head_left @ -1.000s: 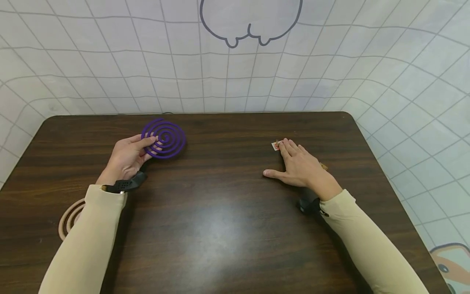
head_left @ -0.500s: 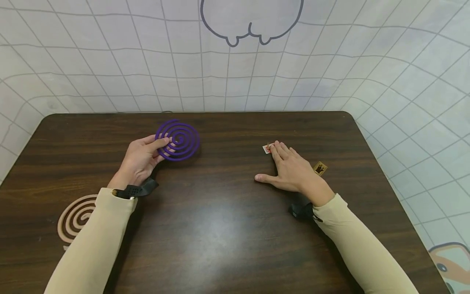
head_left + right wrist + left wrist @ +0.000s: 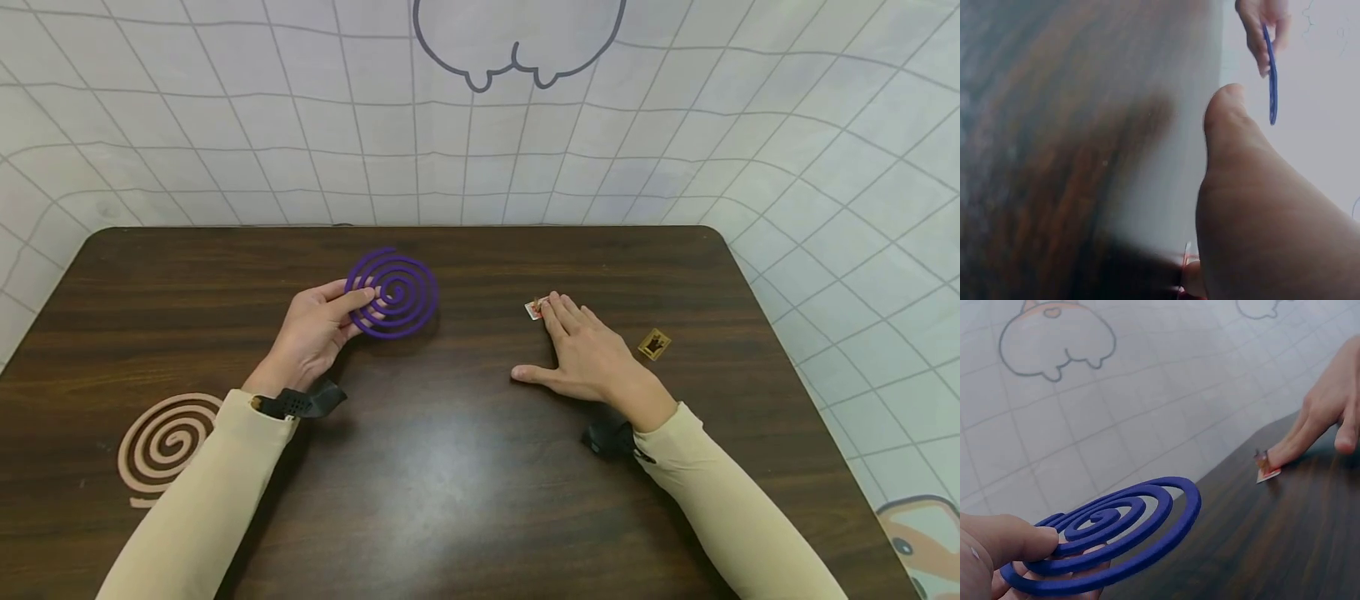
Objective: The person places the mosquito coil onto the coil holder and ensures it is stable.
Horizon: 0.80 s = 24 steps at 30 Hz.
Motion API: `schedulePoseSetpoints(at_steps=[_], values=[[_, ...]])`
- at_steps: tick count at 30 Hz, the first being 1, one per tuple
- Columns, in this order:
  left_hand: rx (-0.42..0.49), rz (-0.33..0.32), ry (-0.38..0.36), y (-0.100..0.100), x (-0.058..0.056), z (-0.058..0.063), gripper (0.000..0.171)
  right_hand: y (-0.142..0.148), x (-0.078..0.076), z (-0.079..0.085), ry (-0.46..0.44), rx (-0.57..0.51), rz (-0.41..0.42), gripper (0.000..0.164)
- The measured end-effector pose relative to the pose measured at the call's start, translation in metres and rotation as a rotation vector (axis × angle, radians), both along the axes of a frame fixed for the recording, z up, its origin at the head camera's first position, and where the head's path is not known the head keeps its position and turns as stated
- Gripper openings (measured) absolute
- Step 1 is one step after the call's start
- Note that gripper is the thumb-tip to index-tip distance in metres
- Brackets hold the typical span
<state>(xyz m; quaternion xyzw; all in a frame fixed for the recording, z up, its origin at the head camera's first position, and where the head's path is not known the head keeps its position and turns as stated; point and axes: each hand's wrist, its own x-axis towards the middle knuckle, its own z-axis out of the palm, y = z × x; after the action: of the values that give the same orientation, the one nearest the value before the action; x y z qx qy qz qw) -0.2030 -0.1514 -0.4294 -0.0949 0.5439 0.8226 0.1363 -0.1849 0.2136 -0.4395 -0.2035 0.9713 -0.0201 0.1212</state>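
My left hand [image 3: 311, 337] pinches a purple mosquito coil [image 3: 408, 292], thumb on top and fingers underneath. It holds the coil raised over the table, as the left wrist view also shows. My right hand [image 3: 588, 354] is spread palm down with straight fingers, its thumb out to the side. Its fingertips are right at a small red-and-white card [image 3: 533, 311]. In the left wrist view, a small brownish piece [image 3: 1262, 460] stands up on that card. The fingers partly hide the card in the head view.
A tan mosquito coil [image 3: 161, 446] lies on the dark wooden table [image 3: 450, 500] by my left forearm, which overlaps it. A small gold rectangular piece [image 3: 654, 343] with a dark figure lies right of my right hand. A grid-patterned cloth [image 3: 450, 167] rises behind the table.
My left hand has carried the purple coil rightward, uncovering more of the tan coil. My right hand and the small card have moved left together, leaving the gold piece in full view.
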Motion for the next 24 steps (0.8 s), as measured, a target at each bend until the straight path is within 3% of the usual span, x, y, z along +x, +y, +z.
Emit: schedulePoseSetpoints(at_steps=[24], values=[[-0.004, -0.083, 0.015, 0.04, 0.008, -0.006, 0.034, -0.015, 0.012, -0.005, -0.015, -0.062, 0.025, 0.118]])
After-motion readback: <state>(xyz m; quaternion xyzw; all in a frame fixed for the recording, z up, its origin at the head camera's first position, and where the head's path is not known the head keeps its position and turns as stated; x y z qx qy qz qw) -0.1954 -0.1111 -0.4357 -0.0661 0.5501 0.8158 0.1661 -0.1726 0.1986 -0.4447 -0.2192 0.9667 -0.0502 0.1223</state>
